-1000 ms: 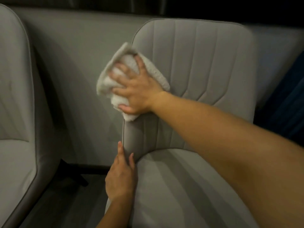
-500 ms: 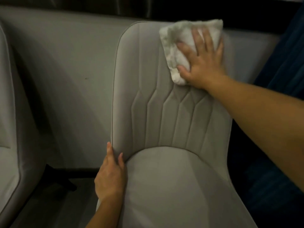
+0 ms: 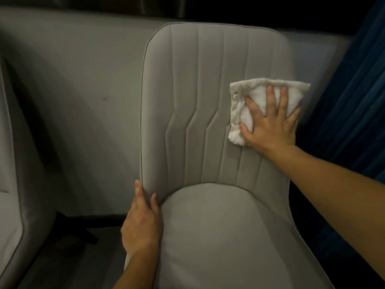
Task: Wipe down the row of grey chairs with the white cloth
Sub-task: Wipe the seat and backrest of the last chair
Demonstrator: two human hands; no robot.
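— Two hands on one chair [image 3: 208, 142]?
— Yes. The right hand [image 3: 270, 124] lies flat, fingers straight and spread, pressing the cloth [image 3: 250, 97] against the chair's backrest near its right edge, about halfway up.
— And the cloth itself?
— White, folded, touching the backrest, its top edge sticking out past the fingertips.
— The left hand [image 3: 141, 224]?
— Low on the chair's left edge, where backrest meets seat, thumb on the front and fingers wrapped behind, gripping it.
— Anything else?
— A second chair [image 3: 10, 205] left of it, well apart, a grey wall [image 3: 83, 80] behind, a blue curtain [image 3: 354, 101] to its right.
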